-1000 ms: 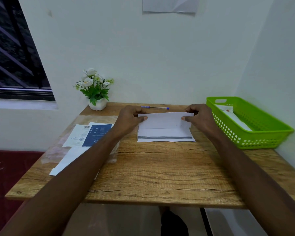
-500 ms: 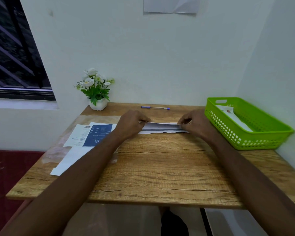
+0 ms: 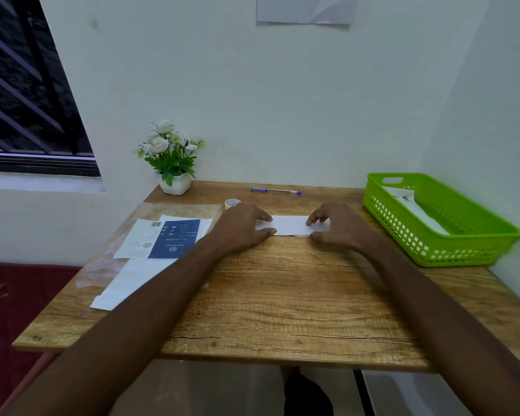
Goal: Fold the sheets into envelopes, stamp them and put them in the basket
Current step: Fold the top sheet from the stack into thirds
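Your two hands press a folded sheet flat on the table.

Nearest you, bare wood of the table (image 3: 282,295) runs up to your hands. Your left hand (image 3: 243,228) lies palm down, fingers straight, covering the left end of the folded sheet (image 3: 290,225); your right hand (image 3: 339,226) has its fingers bent, tips touching the sheet's right end and near edge, thumb low at the paper's edge. The sheet shows as a white strip between your fingertips. Left of your left fingers lies a pile of papers (image 3: 162,238), a blue one on top. Right of your right fingers stands the green basket (image 3: 462,253) holding an envelope (image 3: 408,202). Just beyond your left fingers is a small roll (image 3: 232,202), then a pen (image 3: 276,191) and a flower pot (image 3: 174,184).
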Motion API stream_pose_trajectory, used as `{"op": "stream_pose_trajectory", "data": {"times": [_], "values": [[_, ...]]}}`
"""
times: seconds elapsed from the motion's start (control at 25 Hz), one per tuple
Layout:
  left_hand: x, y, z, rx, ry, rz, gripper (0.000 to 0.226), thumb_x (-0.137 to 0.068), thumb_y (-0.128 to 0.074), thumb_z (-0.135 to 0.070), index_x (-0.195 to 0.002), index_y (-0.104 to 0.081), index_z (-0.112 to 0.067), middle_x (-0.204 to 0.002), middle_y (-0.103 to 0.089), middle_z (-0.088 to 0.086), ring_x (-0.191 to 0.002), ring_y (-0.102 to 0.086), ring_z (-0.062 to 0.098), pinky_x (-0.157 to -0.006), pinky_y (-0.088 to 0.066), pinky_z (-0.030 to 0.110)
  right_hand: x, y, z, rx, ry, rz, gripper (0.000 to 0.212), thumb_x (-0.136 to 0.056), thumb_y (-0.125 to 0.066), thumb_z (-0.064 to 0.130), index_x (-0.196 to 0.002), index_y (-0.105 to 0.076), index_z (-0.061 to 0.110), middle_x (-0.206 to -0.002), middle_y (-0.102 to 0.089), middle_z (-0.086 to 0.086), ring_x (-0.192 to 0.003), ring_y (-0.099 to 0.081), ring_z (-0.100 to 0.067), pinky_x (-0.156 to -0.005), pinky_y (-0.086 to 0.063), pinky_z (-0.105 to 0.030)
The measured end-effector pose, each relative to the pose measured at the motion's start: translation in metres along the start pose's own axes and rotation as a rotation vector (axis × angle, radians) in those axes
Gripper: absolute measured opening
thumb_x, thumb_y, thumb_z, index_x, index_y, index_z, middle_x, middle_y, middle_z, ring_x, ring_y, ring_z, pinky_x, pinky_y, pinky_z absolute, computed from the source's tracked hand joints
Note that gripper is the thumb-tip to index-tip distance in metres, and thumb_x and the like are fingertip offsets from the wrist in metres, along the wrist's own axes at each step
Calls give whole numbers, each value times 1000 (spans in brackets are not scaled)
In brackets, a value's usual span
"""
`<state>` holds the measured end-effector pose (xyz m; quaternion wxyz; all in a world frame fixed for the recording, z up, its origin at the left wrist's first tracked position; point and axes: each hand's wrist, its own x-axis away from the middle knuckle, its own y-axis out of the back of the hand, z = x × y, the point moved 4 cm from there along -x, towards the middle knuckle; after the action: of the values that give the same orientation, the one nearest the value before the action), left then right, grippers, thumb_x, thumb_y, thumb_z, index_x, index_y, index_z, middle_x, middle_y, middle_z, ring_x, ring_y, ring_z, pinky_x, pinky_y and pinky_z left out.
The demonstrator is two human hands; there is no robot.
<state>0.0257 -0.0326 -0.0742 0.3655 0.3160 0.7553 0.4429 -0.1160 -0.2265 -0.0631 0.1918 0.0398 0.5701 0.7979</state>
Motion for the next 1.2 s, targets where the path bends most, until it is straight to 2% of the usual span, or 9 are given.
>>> {"op": "stream_pose_trajectory", "data": {"times": [0.08, 0.2, 0.32, 0.4, 0.6, 0.76, 1.0, 1.2], "values": [[2, -3, -3, 18, 16, 57, 50, -95, -61, -54, -139, -61, -30, -145, -60, -5, -133, -52, 15, -109, -43, 36, 1, -6, 5, 1, 26, -19, 35, -76, -74, 43, -110, -70, 37, -116, -63, 9, -112, -57, -16, -96, -49, -40], [5, -8, -10, 11, -1, 147, 57, -100, -55, -52, -150, -47, -28, -159, -44, 1, -147, -38, 20, -116, -35, 39, 1, -19, 15, 12, 79, 11, 53, -84, -71, 51, -133, -60, 33, -142, -55, 5, -135, -45, -16, -112, -37, -40], [8, -12, -17, 28, -20, 253, 64, -102, -51, -50, -158, -33, -24, -168, -26, 4, -157, -15, 19, -124, -25, 43, 2, -32, 24, -62, 60, 125, 72, -90, -62, 60, -153, -40, 31, -162, -33, 5, -151, -25, -16, -123, -22, -39], [9, -15, -20, 9, -38, 325, 67, -105, -44, -50, -162, -22, -21, -171, -14, 6, -158, -6, 20, -127, -17, 42, 3, -39, 27, -54, 41, 209, 78, -94, -52, 65, -159, -27, 29, -169, -18, 4, -155, -13, -16, -125, -12, -36], [10, -24, -20, -101, -47, 460, 69, -108, -24, -52, -164, 2, -19, -171, 7, 12, -158, 11, 23, -126, 4, 38, 0, -49, 30, 84, 51, 315, 78, -102, -27, 64, -163, -6, 22, -171, 0, -2, -157, 3, -16, -125, -2, -35], [10, -29, -17, -162, -38, 509, 69, -108, -17, -54, -162, 12, -21, -169, 18, 11, -156, 19, 21, -124, 10, 38, -5, -57, 27, 156, 19, 360, 83, -100, -16, 69, -162, 5, 18, -170, 10, -4, -156, 11, -15, -125, 5, -36], [9, -30, -20, -241, -6, 534, 72, -107, -11, -57, -161, 16, -18, -169, 20, 8, -156, 19, 20, -127, 8, 43, -8, -57, 19, 192, -77, 351, 98, -92, -14, 81, -161, 8, 16, -170, 13, -4, -156, 12, -17, -125, 5, -42], [10, -30, -20, -285, 159, 492, 89, -100, -13, -71, -161, 11, -10, -170, 14, 10, -158, 10, 25, -128, -1, 49, -7, -44, 7, 212, -167, 381, 113, -83, -16, 89, -161, 10, 12, -169, 16, -8, -156, 14, -22, -126, 6, -44]]}}
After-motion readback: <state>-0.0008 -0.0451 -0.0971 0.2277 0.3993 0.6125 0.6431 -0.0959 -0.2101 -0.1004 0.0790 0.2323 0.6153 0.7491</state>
